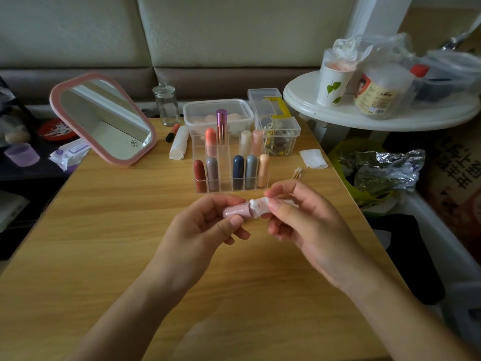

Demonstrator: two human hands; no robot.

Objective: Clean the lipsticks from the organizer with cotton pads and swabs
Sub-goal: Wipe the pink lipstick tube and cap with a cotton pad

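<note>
Left fingers (235,222) hold lipstick (233,210); right fingers (276,205), pad (257,207).

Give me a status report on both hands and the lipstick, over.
Left hand grips pink lipstick. Right hand pinches cotton pad around its end. Organizer just beyond; nothing in the way.

We see a wooden bench (117,230) carrying a pink-framed mirror (104,118) at left, a clear organizer (224,162) of lipsticks (238,171) at centre, a glass jar (166,105) and lidded tub (197,113) behind, a cotton pad (313,158) and swabs (297,173) at right.
</note>
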